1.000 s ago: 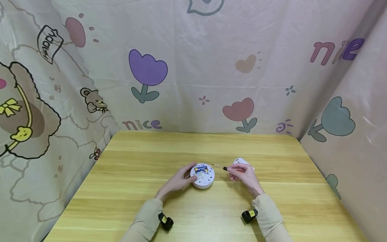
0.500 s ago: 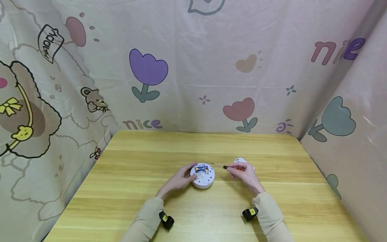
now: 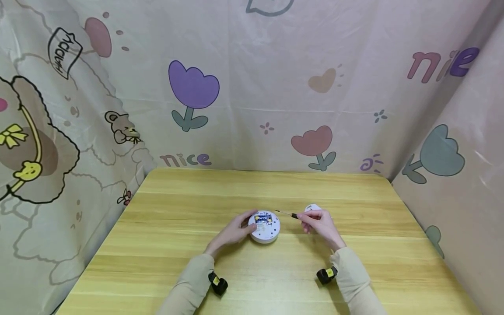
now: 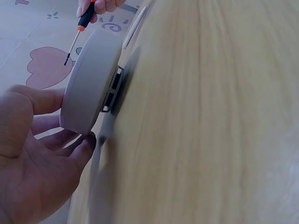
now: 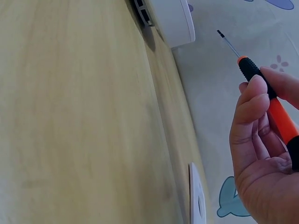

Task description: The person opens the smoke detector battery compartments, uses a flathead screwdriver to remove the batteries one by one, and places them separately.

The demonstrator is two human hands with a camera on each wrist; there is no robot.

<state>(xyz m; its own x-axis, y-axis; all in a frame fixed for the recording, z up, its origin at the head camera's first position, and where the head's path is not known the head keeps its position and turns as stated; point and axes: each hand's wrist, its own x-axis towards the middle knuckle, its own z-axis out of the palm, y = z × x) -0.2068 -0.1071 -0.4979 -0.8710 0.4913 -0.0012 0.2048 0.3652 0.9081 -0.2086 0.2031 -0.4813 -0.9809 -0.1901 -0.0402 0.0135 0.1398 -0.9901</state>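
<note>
My left hand (image 3: 232, 232) grips a round white device (image 3: 267, 232) by its left side, thumb over the top face and fingers around the rim. Blue-and-yellow batteries (image 3: 263, 218) show in the device's upper face. Underneath, a dark-slotted bracket (image 4: 112, 91) sticks out towards the table in the left wrist view. My right hand (image 3: 320, 223) pinches a small screwdriver (image 5: 281, 116) by its orange-and-black handle. The shaft points left, and its dark tip (image 5: 221, 34) stands apart from the device, just off its upper right edge.
A flat white plate (image 3: 312, 207) with a slot lies on the wooden table (image 3: 197, 192), partly hidden behind my right hand. Patterned cloth (image 3: 244, 87) hangs behind the table and at both sides. Each wrist carries a black camera (image 3: 218, 284).
The head view has tipped down slightly. Both hands keep their holds, and the screwdriver stays beside the device with hardly any shift.
</note>
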